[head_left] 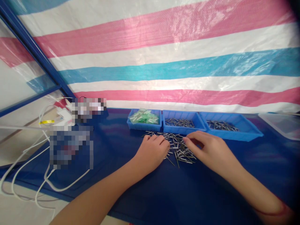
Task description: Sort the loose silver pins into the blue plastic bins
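Note:
A loose pile of small metal pins [178,147] lies on the blue table cover [192,193], just in front of three blue bins. My left hand [152,151] rests knuckles-up at the pile's left edge, its fingers curled down onto the pins. My right hand [209,150] reaches in from the right, fingers bent and fingertips touching the pins near the pile's top. What either hand holds under its fingers is hidden.
Three blue bins stand in a row at the back: the left bin [144,125] holds green pieces in a clear bag, the middle bin [180,126] and the right bin [234,131] hold metal pins. White cables [44,175] trail at the left. A clear tray [283,125] sits far right.

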The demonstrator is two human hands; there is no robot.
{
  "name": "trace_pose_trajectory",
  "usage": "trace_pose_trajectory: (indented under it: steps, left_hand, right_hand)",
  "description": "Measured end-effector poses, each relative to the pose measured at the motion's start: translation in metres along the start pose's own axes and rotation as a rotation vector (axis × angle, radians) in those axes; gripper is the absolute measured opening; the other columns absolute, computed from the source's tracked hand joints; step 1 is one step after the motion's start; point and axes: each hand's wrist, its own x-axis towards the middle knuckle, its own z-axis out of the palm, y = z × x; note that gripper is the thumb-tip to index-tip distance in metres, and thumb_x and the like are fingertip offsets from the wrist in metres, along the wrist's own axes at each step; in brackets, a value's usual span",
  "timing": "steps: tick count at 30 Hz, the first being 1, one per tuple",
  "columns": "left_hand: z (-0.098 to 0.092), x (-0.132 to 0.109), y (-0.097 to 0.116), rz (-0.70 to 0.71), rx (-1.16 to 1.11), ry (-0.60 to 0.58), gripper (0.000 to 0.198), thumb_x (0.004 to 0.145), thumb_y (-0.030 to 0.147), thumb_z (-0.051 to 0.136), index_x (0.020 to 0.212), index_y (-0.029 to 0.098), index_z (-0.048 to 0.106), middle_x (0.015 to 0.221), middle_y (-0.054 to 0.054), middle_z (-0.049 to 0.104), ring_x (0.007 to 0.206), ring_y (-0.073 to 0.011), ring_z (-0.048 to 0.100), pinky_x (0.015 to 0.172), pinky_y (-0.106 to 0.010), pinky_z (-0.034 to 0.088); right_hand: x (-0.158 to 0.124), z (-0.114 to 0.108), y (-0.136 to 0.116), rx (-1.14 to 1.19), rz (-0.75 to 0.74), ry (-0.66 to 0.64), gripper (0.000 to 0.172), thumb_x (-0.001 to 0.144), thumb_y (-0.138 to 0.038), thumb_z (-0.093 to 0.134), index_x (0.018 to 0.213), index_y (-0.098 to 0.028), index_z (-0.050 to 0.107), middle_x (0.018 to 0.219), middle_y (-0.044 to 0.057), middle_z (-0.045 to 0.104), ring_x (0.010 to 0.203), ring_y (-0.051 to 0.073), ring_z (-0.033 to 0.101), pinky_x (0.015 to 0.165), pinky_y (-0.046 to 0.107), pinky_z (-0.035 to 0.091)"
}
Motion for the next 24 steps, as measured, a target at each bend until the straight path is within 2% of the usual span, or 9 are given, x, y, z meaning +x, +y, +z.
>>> trace_pose_trajectory:
  steps: [4, 9, 15, 19, 24]
  left_hand:
    - [-0.003, 0.000, 0.002, -0.015, -0.216, 0.069, 0.024, 0.099, 0.027, 0.034, 0.098, 0.017, 0.056, 0.098, -0.003, 0.065, 0.091, -0.0178, 0.059, 0.077, -0.032, 0.036]
    - [-0.006, 0.000, 0.003, -0.062, -0.531, 0.159, 0.021, 0.097, 0.026, 0.041, 0.098, 0.017, 0.059, 0.098, -0.003, 0.067, 0.090, -0.0153, 0.061, 0.077, -0.027, 0.041]
    - [-0.010, 0.000, 0.007, -0.219, -0.817, 0.294, 0.015, 0.088, 0.026, 0.056, 0.096, 0.017, 0.064, 0.091, -0.002, 0.068, 0.080, -0.0121, 0.061, 0.075, -0.021, 0.045]
    - [-0.012, 0.002, 0.010, -0.312, -0.969, 0.264, 0.015, 0.085, 0.026, 0.060, 0.094, 0.016, 0.065, 0.088, -0.001, 0.068, 0.073, -0.0110, 0.059, 0.069, -0.019, 0.045]
    - [-0.012, 0.003, 0.006, -0.331, -1.057, 0.231, 0.018, 0.087, 0.031, 0.057, 0.088, 0.016, 0.066, 0.085, -0.002, 0.067, 0.074, -0.0117, 0.059, 0.068, -0.020, 0.044]
  right_hand:
    - [-0.004, 0.012, -0.014, 0.243, -0.014, -0.090, 0.027, 0.086, -0.040, 0.054, 0.100, -0.021, 0.065, 0.081, 0.003, 0.065, 0.062, 0.014, 0.056, 0.060, 0.027, 0.045]
    - [-0.007, 0.018, -0.018, 0.461, 0.045, -0.112, 0.024, 0.089, -0.039, 0.051, 0.096, -0.022, 0.066, 0.088, 0.003, 0.067, 0.069, 0.015, 0.057, 0.061, 0.027, 0.045]
    - [-0.006, 0.018, -0.021, 0.656, 0.150, -0.198, 0.026, 0.085, -0.042, 0.055, 0.094, -0.021, 0.066, 0.084, 0.003, 0.066, 0.072, 0.016, 0.057, 0.063, 0.028, 0.046]
    - [-0.007, 0.019, -0.024, 0.721, 0.204, -0.193, 0.029, 0.083, -0.045, 0.058, 0.093, -0.020, 0.068, 0.079, 0.003, 0.065, 0.066, 0.015, 0.055, 0.059, 0.027, 0.045]
    - [-0.007, 0.018, -0.026, 0.779, 0.226, -0.173, 0.029, 0.079, -0.043, 0.063, 0.093, -0.019, 0.068, 0.084, 0.004, 0.067, 0.070, 0.015, 0.058, 0.062, 0.027, 0.047]
